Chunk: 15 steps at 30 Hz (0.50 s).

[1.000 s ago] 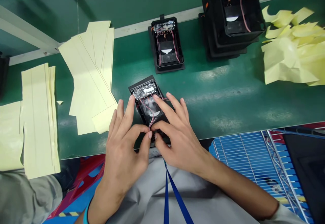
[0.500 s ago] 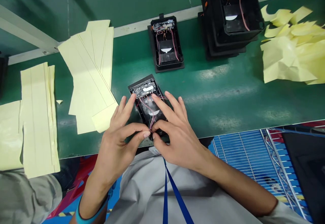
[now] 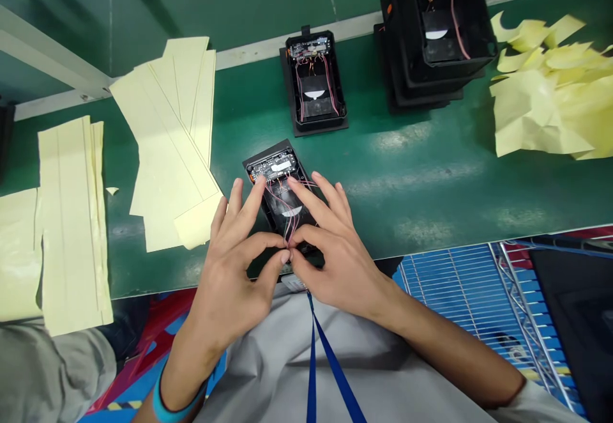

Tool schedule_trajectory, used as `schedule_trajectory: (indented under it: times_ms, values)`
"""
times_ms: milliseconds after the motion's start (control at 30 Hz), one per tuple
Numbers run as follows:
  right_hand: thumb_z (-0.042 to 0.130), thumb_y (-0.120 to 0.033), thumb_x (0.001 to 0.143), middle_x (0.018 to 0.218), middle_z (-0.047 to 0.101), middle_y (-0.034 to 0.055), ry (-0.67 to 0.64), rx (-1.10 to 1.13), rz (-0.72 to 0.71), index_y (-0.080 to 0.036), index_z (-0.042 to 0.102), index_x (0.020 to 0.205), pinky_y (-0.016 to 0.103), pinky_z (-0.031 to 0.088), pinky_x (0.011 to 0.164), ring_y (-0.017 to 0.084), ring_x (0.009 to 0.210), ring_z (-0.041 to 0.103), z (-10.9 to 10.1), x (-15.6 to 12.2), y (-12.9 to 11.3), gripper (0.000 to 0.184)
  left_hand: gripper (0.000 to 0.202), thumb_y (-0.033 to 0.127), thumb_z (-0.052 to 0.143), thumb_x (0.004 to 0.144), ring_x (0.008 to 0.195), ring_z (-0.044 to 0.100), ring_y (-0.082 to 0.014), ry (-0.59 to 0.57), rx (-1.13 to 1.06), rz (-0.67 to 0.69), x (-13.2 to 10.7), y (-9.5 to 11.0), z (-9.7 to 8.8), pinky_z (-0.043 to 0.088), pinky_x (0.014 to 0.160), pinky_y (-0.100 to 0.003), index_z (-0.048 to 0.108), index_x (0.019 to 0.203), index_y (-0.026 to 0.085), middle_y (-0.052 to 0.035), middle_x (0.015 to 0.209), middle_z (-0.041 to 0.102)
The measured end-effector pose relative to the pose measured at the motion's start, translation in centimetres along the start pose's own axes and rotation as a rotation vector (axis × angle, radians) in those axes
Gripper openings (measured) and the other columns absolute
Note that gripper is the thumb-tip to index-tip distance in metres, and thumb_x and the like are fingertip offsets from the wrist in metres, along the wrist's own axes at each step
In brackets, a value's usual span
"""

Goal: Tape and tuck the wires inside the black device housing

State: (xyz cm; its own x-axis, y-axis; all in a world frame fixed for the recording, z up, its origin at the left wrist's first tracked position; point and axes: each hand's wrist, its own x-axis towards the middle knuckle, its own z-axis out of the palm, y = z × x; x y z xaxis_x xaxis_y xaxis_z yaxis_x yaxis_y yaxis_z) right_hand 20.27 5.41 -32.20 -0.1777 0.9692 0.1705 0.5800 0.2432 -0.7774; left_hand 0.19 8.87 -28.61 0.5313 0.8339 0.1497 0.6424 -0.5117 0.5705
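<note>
In front of me lies a black plastic housing (image 3: 271, 213), tilted on the bench, with a circuit board (image 3: 274, 166) across its far end. Thin pink and dark wires (image 3: 290, 220) run from the board toward its near end. There my left hand (image 3: 244, 263) pinches the wire ends between thumb and forefinger, its other fingers raised. My right hand (image 3: 330, 244) pinches the same wires right beside it, its middle finger reaching to the board's edge. The fingertips of both hands meet and hide the wire ends.
A second open housing (image 3: 313, 84) with board and wires stands behind. Farther right is a stack of black housings (image 3: 421, 59), then crumpled yellow paper (image 3: 541, 103). Yellow paper strips (image 3: 167, 148) lie to the left. A wire rack (image 3: 460, 295) is below the bench's front edge (image 3: 479, 240).
My left hand has shifted slightly to the right, its pinch now close against the right fingertips. The wires have moved a little with the fingers.
</note>
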Motion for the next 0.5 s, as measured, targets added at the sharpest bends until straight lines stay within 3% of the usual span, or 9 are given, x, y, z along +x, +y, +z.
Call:
schedule_trajectory:
  times_ms: [500]
  values:
    - [0.062,-0.017,0.098,0.182,0.031,-0.0001,-0.005,0.035,-0.006,-0.022,0.073,0.094,0.072,0.011,0.141,0.031,0.176,0.011,-0.23,0.02,0.05,0.013,0.008,0.02,0.071,0.1,0.174,0.021,-0.037,-0.007,0.004,-0.025,-0.52,0.09,0.41,0.034,0.137,-0.074,0.075,0.107,0.022,0.0011,0.18,0.03]
